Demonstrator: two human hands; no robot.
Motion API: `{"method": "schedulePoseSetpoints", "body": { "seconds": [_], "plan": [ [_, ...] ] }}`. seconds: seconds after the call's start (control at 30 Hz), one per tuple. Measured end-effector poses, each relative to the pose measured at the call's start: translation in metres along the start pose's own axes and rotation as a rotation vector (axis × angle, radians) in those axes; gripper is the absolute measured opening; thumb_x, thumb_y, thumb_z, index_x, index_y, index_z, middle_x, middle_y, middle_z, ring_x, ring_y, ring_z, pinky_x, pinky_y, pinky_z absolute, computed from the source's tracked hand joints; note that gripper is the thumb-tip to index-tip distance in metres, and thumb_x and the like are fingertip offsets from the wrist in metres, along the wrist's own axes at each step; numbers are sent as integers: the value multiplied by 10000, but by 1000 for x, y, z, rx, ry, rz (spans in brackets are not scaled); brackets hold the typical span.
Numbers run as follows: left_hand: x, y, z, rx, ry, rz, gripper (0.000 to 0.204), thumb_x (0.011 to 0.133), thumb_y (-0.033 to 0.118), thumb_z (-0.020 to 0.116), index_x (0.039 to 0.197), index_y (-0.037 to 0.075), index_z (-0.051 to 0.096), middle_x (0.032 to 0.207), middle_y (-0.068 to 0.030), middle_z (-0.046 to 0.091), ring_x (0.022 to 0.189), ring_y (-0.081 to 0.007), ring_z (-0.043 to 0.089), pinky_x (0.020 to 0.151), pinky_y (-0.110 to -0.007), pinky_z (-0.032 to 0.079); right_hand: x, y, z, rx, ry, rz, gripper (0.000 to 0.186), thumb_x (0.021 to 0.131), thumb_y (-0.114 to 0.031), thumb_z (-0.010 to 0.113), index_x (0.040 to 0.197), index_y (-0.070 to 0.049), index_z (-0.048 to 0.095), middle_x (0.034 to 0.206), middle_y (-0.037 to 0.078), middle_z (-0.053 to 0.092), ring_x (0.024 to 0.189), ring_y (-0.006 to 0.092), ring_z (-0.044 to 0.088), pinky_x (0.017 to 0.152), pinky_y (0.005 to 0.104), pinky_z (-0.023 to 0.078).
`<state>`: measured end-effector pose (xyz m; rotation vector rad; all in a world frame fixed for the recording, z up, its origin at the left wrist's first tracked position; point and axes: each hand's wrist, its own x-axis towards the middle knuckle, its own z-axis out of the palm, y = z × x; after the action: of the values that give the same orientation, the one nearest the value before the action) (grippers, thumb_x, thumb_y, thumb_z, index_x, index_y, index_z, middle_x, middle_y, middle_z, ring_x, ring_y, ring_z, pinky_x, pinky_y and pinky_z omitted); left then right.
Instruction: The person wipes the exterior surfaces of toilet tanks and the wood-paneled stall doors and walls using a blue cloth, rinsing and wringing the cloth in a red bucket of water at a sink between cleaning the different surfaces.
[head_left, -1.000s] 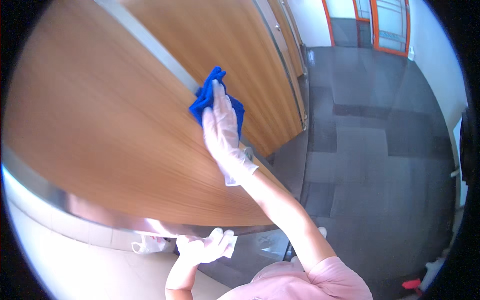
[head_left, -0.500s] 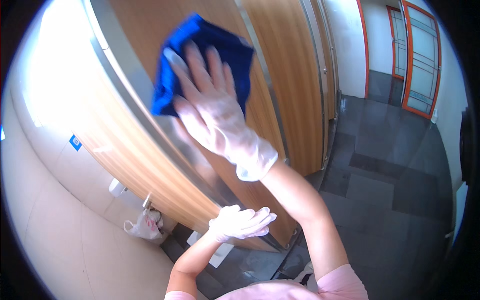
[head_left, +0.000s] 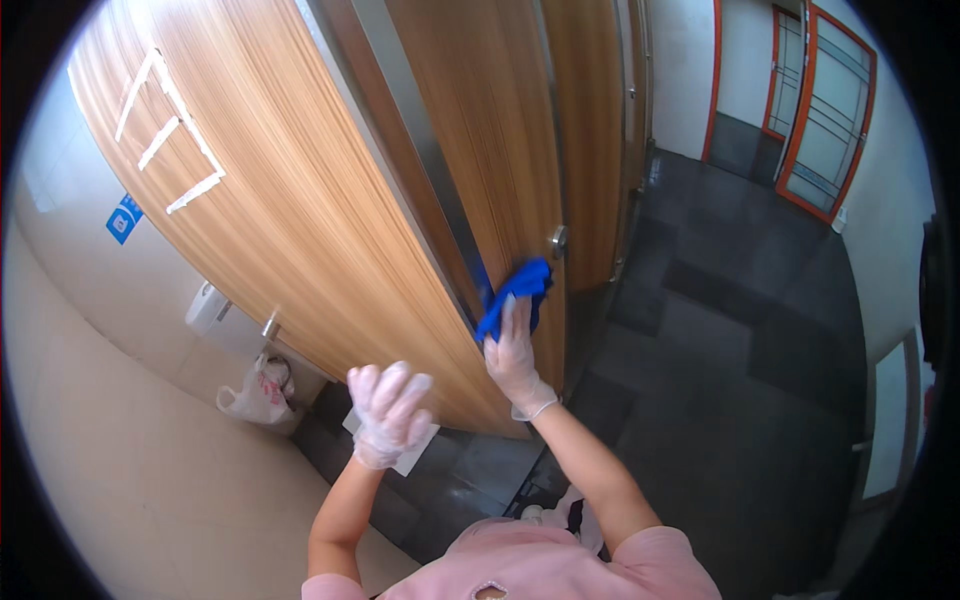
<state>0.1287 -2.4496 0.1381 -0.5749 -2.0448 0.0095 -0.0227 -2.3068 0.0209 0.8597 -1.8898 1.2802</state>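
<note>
My right hand (head_left: 512, 365), in a thin clear glove, holds a bunched blue cloth (head_left: 528, 285) against a wood-grain panel (head_left: 490, 130). A round metal lock (head_left: 559, 241) sits on that panel just above the cloth. Left of the cloth, a wood-grain door (head_left: 270, 230) with white tape strips (head_left: 178, 110) stands swung outward. In front of its lower part I hold up my left hand (head_left: 388, 412), also gloved, with nothing in it. Its fingers are bent but apart.
Beyond the door, a white plastic bag (head_left: 262, 392) hangs below a metal door handle (head_left: 271, 326), near a white wall dispenser (head_left: 205, 307). Dark tiled floor (head_left: 730, 330) stretches to the right. An orange-framed glass door (head_left: 835, 120) stands at the far right.
My right hand has come down the panel with the cloth, which was spread flat and is now bunched. My left hand has moved left and its fingers point up. The view has shifted.
</note>
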Motion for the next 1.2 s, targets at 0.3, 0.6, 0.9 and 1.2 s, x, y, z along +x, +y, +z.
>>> {"method": "schedulePoseSetpoints", "body": {
  "seconds": [0.3,0.6,0.9,1.2],
  "plan": [
    [-56,26,-17,-81,-5,-289,351,968,226,354,1263,70,463,1362,-164,420,1306,-395,317,1074,-549,208,-131,18,34,35,-87,551,720,830,22,532,1429,58,133,1448,324,192,1357,442,203,1113,426,243],
    [2,149,70,-557,-84,-489,511,1006,379,231,1296,9,430,1413,-183,371,1360,-391,241,1112,-507,166,-197,98,-85,266,-175,1018,498,896,-88,492,1380,-44,387,1136,175,609,1004,301,600,876,376,474],
    [22,394,265,-1298,-683,-773,450,995,338,343,1181,-5,566,1308,-144,493,1265,-267,394,1097,-407,255,-410,59,-566,346,787,1476,388,850,1,474,1207,-89,596,787,37,630,608,146,605,563,315,521],
    [123,583,431,-1335,-1309,-1117,584,919,406,459,1367,36,401,1447,-100,386,1379,-227,274,1130,-389,163,-571,-61,-881,-396,2017,916,355,859,-80,397,1149,-79,602,837,84,657,604,199,602,529,322,483]
  ]
}}
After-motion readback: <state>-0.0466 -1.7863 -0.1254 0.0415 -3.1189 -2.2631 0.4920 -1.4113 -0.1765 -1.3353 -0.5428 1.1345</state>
